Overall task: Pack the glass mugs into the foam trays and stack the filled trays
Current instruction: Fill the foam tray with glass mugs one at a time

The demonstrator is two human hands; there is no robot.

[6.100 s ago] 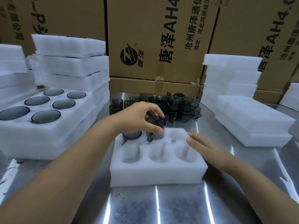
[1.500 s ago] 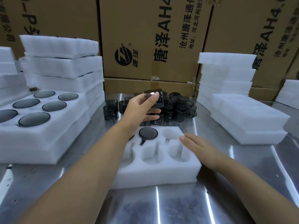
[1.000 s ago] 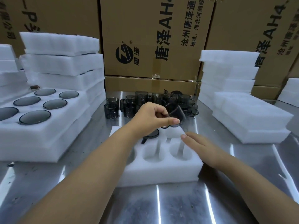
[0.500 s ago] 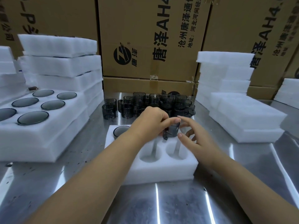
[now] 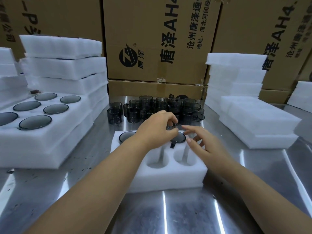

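From the head camera we see a white foam tray with round pockets (image 5: 168, 176) lying on a shiny steel table (image 5: 168, 215) just in front of the person. A smoke-grey glass mug (image 5: 126, 137) sits in the tray's back left pocket, and a second grey mug (image 5: 180, 138) sits in the back right pocket, its dark handle pointing down the slot toward us. The left hand (image 5: 157, 130) hovers over the back row with fingers curled, thumb at that second mug's left edge; we cannot tell whether it pinches the glass. The right hand (image 5: 202, 142) is spread, fingers straight and apart, just right of the same mug. Two front pockets are empty; the left forearm hides the rest. Behind the tray stands a cluster of loose grey glass mugs (image 5: 152, 108). On the left is a stack of filled foam trays (image 5: 50, 137), on the right a stack of plain white foam slabs (image 5: 253, 122), with printed brown cardboard boxes (image 5: 152, 39) along the back.
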